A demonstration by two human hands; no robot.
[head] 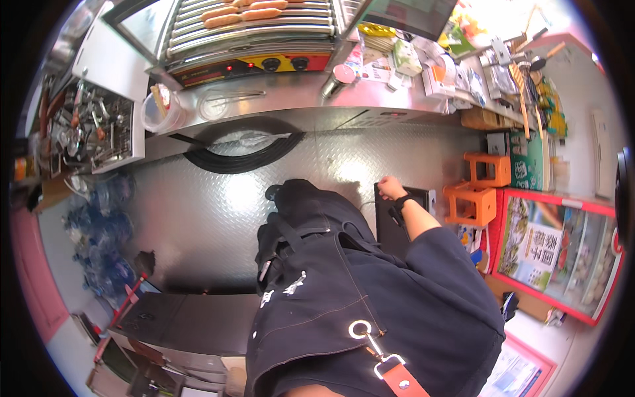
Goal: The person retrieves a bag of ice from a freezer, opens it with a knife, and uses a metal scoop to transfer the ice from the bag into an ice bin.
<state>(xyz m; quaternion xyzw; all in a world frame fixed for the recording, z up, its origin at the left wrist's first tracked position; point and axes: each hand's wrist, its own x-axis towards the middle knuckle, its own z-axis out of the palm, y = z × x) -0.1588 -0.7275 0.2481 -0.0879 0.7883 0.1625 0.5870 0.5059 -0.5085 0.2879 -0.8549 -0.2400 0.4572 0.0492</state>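
My right hand (pixel 392 187) hangs at my side with its fingers curled in, and nothing shows in it. A dark band with a small device (pixel 399 208) circles that wrist. Beneath the hand, on the floor side, is a black flat-topped object (pixel 389 233). My left hand is out of view. Before me a steel counter (pixel 287 94) bears a hot dog roller grill (pixel 248 62) with several sausages (pixel 263 14) on its rollers and two red lights lit. Metal tongs (pixel 235 94) lie by a round clear lid (pixel 213 106). A dark apron (pixel 307 278) covers my front.
A clear tub (pixel 161 111) stands left of the tongs, a metal shaker (pixel 339 80) right. An open utensil drawer (pixel 119 129) juts out at left. Black hose (pixel 243 161) hangs below the counter. Orange stools (pixel 471 203) and a red-framed display fridge (pixel 558 253) stand right; blue bottles (pixel 101 233) left.
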